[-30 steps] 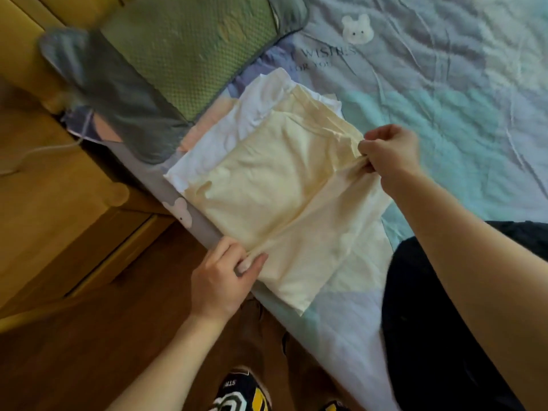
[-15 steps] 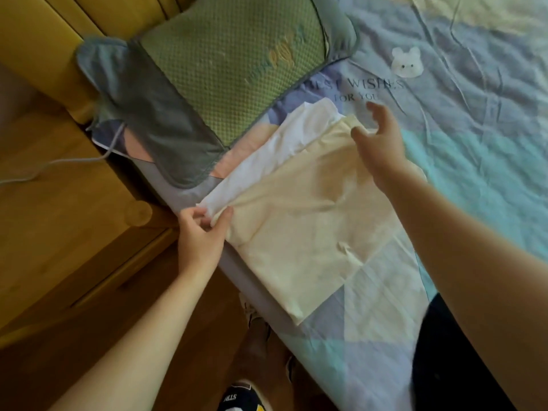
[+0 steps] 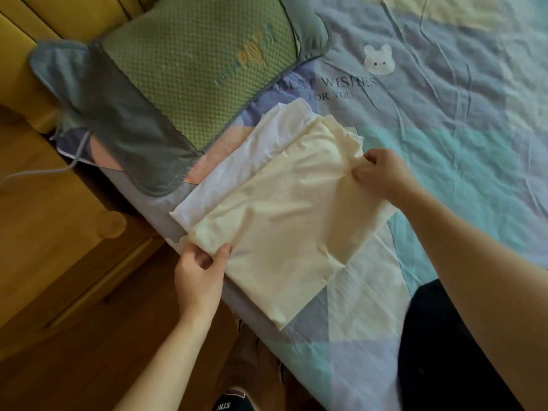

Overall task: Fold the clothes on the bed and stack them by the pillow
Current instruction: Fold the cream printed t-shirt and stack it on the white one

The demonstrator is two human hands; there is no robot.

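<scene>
Near edge, 6 o'clock: dark shoe with white lettering [image 3: 229, 406] on brown wooden floor [image 3: 89, 366]. At 4 o'clock: dark, near-black garment [image 3: 444, 351] lying unfolded on the bed, presumably waiting its turn.

Left hand [image 3: 198, 271], 7 o'clock of the stack: thumb and fingers pinching the near left corner of the folded cream-yellow cotton garment [image 3: 290, 221], right at the mattress edge.

Right hand [image 3: 382, 173], 2 o'clock of the same garment: fingers curled, pinching its far right edge, fabric bunched under the grip.

Cream-yellow garment: flat, roughly square, set on top of a folded white cotton garment [image 3: 249, 161] but offset toward 5 o'clock, leaving a white strip showing along the 10 o'clock side. Both on the pastel patchwork bed sheet [image 3: 444, 114], just beside the green textured pillow with grey border [image 3: 189, 60] at 11 o'clock.

Beyond, 9 o'clock: light wooden bedside cabinet [image 3: 44, 218]; pale cable [image 3: 44, 170] trailing over it. At 1 o'clock: small white bear print [image 3: 379, 59] on the sheet.

Risks, judged: stack sitting close to the bed edge, so a tug from the left corner could drag it overboard. Uneven pull between the two pinches could undo the fold or skew the white layer beneath. Persisting offset would make a leaning pile.
</scene>
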